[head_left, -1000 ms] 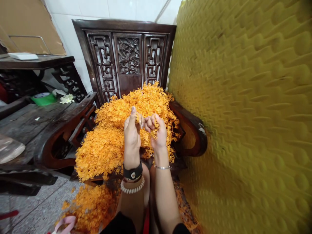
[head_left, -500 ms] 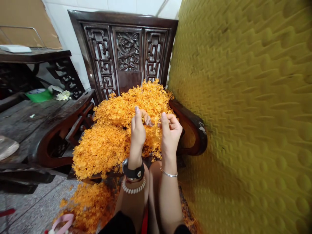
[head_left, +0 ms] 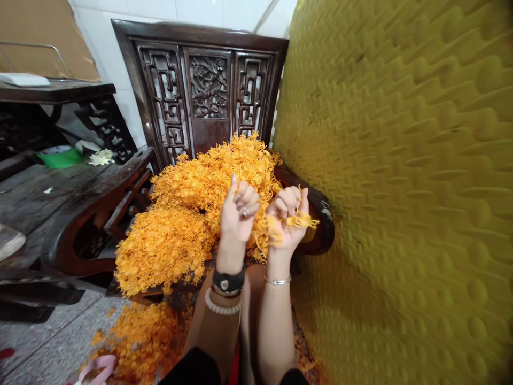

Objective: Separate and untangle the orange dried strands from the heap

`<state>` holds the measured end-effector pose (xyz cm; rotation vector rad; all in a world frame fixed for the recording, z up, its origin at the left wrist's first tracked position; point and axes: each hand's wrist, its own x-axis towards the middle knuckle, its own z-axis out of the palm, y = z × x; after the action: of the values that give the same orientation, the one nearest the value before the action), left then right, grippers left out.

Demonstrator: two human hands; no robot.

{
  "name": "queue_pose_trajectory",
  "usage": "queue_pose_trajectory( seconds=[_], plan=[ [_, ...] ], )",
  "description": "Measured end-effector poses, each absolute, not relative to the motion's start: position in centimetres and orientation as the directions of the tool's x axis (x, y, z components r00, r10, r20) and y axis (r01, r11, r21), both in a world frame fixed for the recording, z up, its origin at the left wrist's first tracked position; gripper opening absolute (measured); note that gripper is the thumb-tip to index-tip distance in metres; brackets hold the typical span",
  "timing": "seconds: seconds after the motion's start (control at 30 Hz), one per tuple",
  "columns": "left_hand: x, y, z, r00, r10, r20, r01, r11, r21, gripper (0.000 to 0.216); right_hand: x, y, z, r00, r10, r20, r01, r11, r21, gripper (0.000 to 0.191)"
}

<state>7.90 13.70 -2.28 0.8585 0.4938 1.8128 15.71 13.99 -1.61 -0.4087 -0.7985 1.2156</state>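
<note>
On the seat of the carved dark wooden armchair (head_left: pixel 200 80) lies a deep heap of orange plastic sprigs (head_left: pixel 188 214), filling it from the backrest to the front edge and spreading toward the left armrest (head_left: pixel 92 214). More of the same sprigs (head_left: pixel 148 331) lie on the speckled floor (head_left: pixel 40 342) below the seat's front left corner, beside a pink strap (head_left: pixel 96 366).

Above the front edge of the seat the person holds both hands raised, wrists up. The left hand (head_left: pixel 238 214) is curled into a loose fist with the thumb straight up; whether anything is inside its grip I cannot tell. It wears a black band (head_left: pixel 228 279) and a white bead bracelet (head_left: pixel 222 307) at the wrist. The right hand (head_left: pixel 286 219), just beside it but apart, has its fingers folded down on a small orange sprig (head_left: pixel 298 220) that sticks out toward the right armrest (head_left: pixel 320 219). A thin silver bangle (head_left: pixel 277 280) circles that wrist.

A tall yellow foam panel (head_left: pixel 401 187) stands hard against the chair's right side. To the left, a dark wooden surface (head_left: pixel 40 198) carries a green roll of tape (head_left: pixel 60 156) and a few white flowers (head_left: pixel 100 158) near its far edge.
</note>
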Motion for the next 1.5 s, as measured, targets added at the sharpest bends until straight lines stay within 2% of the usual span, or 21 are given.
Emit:
queue_pose_trajectory(
  seconds=[0.1,0.17,0.23,0.3,0.4,0.5,0.57,0.63,0.7,0.77,0.9,0.97,1.17,1.27,1.33,1.43,1.5],
  plan=[
    [7.0,14.1,-2.5,-0.29,0.924,0.249,-0.652,-0.381,0.656,0.042,15.2,14.9,-2.0,0.075,0.944,0.321,-0.701,0.279,-0.656,0.044],
    [6.7,14.2,-2.7,-0.222,0.945,0.239,-0.641,-0.327,0.695,0.027,14.4,15.3,-2.5,0.025,0.956,0.291,-0.672,0.231,-0.703,0.04],
    [6.8,14.1,-2.8,-0.102,0.959,0.265,-0.613,-0.27,0.742,0.016,13.5,15.6,-3.2,0.088,0.963,0.255,-0.596,0.256,-0.761,0.035],
    [7.0,14.1,-3.0,-0.051,0.956,0.29,-0.57,-0.266,0.778,0.016,13.0,15.8,-3.6,0.183,0.952,0.244,-0.523,0.304,-0.796,0.031],
    [7.1,14.1,-3.2,-0.06,0.925,0.375,-0.42,-0.364,0.831,0.026,13.4,15.9,-3.8,0.259,0.925,0.279,-0.48,0.374,-0.794,0.026],
    [6.9,14.2,-3.5,0.121,0.863,0.491,-0.167,-0.47,0.867,0.036,14.4,15.9,-3.6,0.339,0.895,0.291,-0.511,0.435,-0.741,0.025],
    [6.9,14.4,-3.7,0.239,0.837,0.493,0.0,-0.507,0.862,0.035,15.0,16.0,-3.4,0.374,0.888,0.267,-0.554,0.445,-0.704,0.025],
    [7.3,14.6,-3.9,0.251,0.84,0.481,0.078,-0.512,0.855,0.033,15.4,16.0,-3.3,0.414,0.876,0.247,-0.572,0.462,-0.678,0.022],
    [8.0,14.7,-4.1,0.185,0.855,0.485,0.044,-0.5,0.865,0.037,15.9,15.9,-3.3,0.437,0.862,0.256,-0.554,0.482,-0.679,0.019],
    [8.5,14.8,-4.1,0.106,0.866,0.489,-0.025,-0.489,0.872,0.043,16.5,15.8,-3.3,0.385,0.877,0.288,-0.522,0.464,-0.716,0.019],
    [8.9,14.7,-4.0,-0.03,0.847,0.531,-0.03,-0.532,0.846,0.04,18.0,15.0,-3.2,0.081,0.947,0.309,-0.399,0.315,-0.861,0.03],
    [8.7,14.7,-3.9,-0.072,0.821,0.566,-0.002,-0.568,0.823,0.036,18.6,14.6,-3.2,-0.053,0.953,0.298,-0.335,0.265,-0.904,0.029],
    [7.8,14.9,-4.0,-0.06,0.831,0.552,-0.013,-0.554,0.832,0.031,18.9,14.6,-3.3,-0.247,0.937,0.245,-0.159,0.21,-0.965,0.03],
    [8.1,15.1,-4.1,-0.083,0.858,0.506,-0.095,-0.513,0.853,0.034,18.4,14.6,-3.3,-0.258,0.927,0.271,-0.221,0.217,-0.951,0.035],
    [8.8,15.2,-4.2,-0.138,0.89,0.435,-0.252,-0.456,0.854,0.034,17.8,14.6,-3.3,-0.212,0.938,0.274,-0.329,0.196,-0.924,0.037],
    [10.0,15.5,-4.2,-0.243,0.925,0.294,-0.512,-0.379,0.771,0.031,17.0,14.8,-3.3,-0.157,0.958,0.238,-0.446,0.146,-0.883,0.04],
    [10.7,15.6,-4.3,-0.287,0.934,0.211,-0.612,-0.348,0.71,0.032,16.5,15.1,-3.5,-0.148,0.964,0.22,-0.492,0.122,-0.862,0.039]
  ],
)
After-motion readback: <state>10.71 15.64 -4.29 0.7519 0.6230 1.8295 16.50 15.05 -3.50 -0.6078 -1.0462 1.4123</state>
